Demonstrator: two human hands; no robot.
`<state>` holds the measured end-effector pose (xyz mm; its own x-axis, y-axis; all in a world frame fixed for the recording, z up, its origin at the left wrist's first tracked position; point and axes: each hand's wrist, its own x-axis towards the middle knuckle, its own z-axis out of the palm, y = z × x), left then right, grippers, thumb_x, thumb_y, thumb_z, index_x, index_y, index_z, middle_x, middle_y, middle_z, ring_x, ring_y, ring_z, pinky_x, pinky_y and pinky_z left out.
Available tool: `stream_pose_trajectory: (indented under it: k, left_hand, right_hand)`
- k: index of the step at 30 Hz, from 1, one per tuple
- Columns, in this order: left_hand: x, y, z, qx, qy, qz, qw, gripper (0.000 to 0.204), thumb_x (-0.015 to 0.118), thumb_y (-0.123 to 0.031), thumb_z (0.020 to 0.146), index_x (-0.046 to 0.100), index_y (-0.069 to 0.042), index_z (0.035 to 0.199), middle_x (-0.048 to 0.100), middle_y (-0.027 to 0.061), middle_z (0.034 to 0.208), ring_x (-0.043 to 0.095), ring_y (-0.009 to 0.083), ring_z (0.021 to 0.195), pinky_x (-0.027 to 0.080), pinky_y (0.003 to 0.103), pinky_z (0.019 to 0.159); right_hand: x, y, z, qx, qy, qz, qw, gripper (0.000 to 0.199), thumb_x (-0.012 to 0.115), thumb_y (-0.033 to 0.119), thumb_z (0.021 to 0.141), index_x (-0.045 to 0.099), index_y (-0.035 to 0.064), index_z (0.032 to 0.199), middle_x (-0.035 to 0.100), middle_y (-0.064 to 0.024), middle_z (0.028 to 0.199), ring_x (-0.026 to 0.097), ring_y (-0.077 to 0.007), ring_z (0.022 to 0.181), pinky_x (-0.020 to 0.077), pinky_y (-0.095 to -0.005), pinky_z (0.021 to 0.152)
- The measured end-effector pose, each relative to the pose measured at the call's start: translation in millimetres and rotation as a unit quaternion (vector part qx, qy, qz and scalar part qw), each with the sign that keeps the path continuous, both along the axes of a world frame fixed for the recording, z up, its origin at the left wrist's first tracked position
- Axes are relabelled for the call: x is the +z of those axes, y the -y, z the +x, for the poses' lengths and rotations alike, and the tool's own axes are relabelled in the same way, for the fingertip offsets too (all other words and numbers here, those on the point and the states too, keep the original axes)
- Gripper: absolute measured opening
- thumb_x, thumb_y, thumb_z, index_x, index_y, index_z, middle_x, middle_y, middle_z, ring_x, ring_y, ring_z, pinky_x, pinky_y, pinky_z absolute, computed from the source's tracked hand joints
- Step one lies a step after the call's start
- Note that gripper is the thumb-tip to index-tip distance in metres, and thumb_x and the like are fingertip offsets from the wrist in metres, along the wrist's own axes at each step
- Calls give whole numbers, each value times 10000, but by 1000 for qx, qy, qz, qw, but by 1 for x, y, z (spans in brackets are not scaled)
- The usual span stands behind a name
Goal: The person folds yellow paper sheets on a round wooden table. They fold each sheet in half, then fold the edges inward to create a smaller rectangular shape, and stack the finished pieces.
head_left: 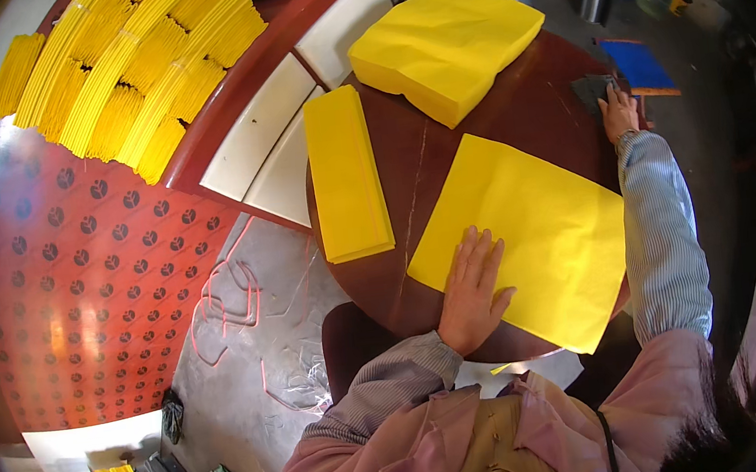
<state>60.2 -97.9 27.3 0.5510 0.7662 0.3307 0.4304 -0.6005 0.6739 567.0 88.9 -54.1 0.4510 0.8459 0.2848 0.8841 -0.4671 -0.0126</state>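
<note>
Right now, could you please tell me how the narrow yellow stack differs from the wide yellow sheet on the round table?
The narrow yellow stack is a long, slim strip, while the wide yellow sheet is much broader.
The left hand rests on the wide yellow sheet, while the narrow yellow stack is untouched.
Both are yellow and lie on the round table.

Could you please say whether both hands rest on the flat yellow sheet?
No, only the left hand does; the right hand is off the sheet.

Pale glare spots the red board [97, 268] on the left; the floor [712, 142] at right lies dim; edges bend into black.
</note>
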Motion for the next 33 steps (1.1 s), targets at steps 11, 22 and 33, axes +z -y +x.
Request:
stream_pose_trajectory:
  k: [11,22,33]
  left_hand:
    - [-10,-11,3,-14,-37,9,999,764,819,-248,856,506,3,1505,400,265,1602,279,493,1552,275,597,1245]
    - [195,4,-134,-200,384,145,890,526,895,-267,729,676,-80,1170,705,54,963,624,264,917,488,392,837]
    - [307,92,-212,-341,519,85,779,387,808,-204,898,691,-217,1266,696,-105,994,562,112,899,446,297,818]
  right_hand:
    - [27,-4,14,21,-103,59,993,321,762,248,958,716,67,1218,692,-197,1243,678,-389,1127,550,-464,954]
    - [60,214,-99,122,-411,266,863,390,676,179,1051,613,35,1408,657,-143,1406,617,-255,1306,467,-340,1124]
    - [32,393,-245,-15,-529,275,802,449,675,174,1041,560,81,1465,623,-91,1415,604,-209,1221,507,-353,1042]
